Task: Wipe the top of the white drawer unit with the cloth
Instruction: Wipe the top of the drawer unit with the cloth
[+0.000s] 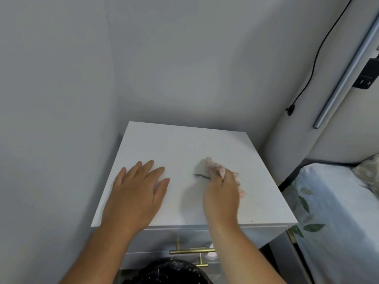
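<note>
White drawer unit point(184, 148) in corner, pale crumpled cloth point(211, 167) on its top

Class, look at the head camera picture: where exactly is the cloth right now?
The cloth is bunched in the right hand, pressed on the right half of the white drawer unit top, beside a dark smear.

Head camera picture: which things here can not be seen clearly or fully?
- Cloth: mostly hidden inside the right hand and blurred; its full shape is unclear.
- Dark mark on the drawer unit top: partly covered by the cloth, so its extent is unknown.
- Black bag: cut off by the bottom edge.
- Lower gold handle: partly hidden behind the right forearm and the bag.
- Surface under the flat left hand: hidden.
</note>
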